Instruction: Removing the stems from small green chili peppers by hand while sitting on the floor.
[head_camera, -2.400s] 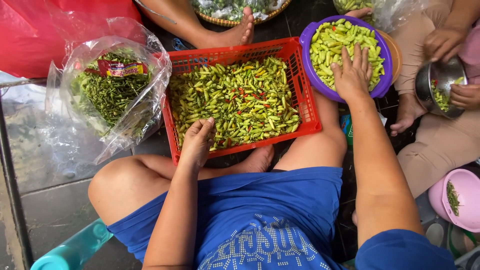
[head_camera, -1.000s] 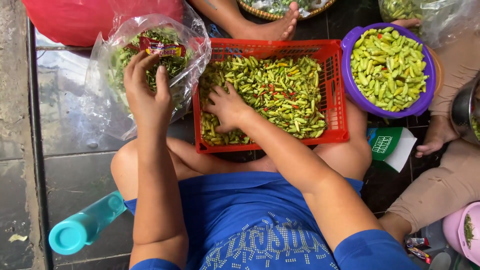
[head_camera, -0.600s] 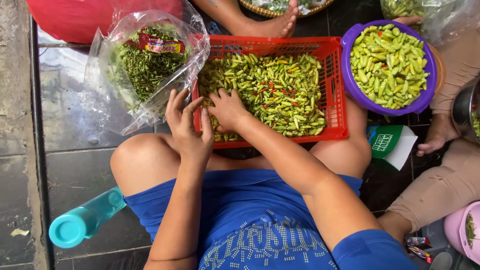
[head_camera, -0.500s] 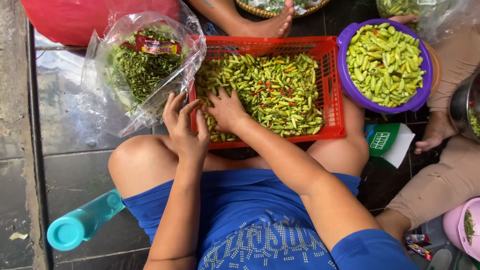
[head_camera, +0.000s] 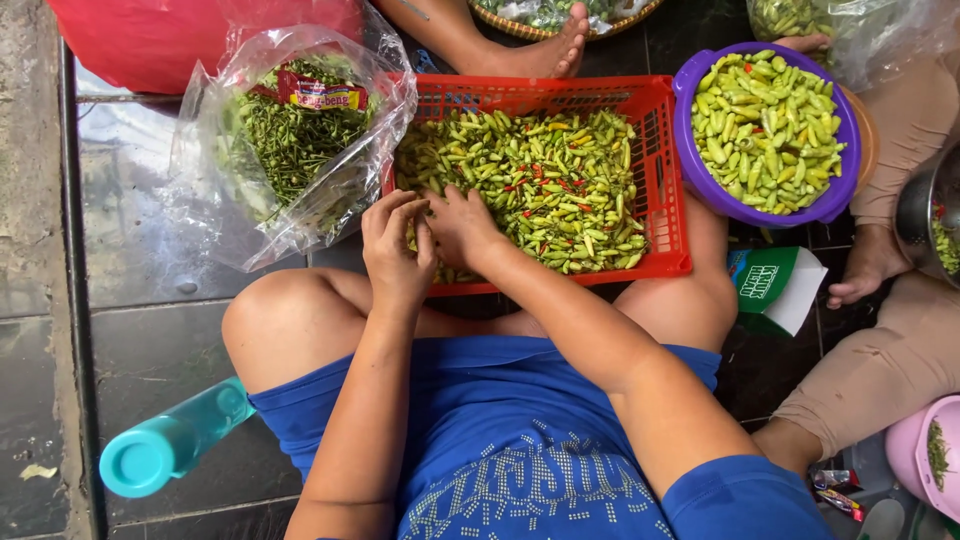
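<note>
**Fingers Meeting Over the Chilies**

Our fingers (head_camera: 415, 222) are curling in and pinching at something small over the near left corner of the red basket (head_camera: 655, 190). It is probably one chili, but we cannot tell for sure, because our fingers are hiding it. Our left hand (head_camera: 397, 250) and our right hand (head_camera: 462, 228) are touching each other now, fingertips pointing together.

A moment ago our left hand was reaching up into the clear plastic bag (head_camera: 290, 140) full of green stems. Now it is back down by the basket, right beside our right hand. Our right hand is staying in the same corner of the basket as before. So we are judging that both hands are working on one little chili together, maybe pulling its stem off.

The chilies (head_camera: 540, 185) are filling the red basket, mostly green with a few red ones. The purple bowl (head_camera: 690, 150) of chilies is sitting just beside the basket on the right. A teal bottle (head_camera: 170, 445) is lying on the floor by our left knee. Another person's bare foot (head_camera: 560, 45) is resting behind the basket.
</note>
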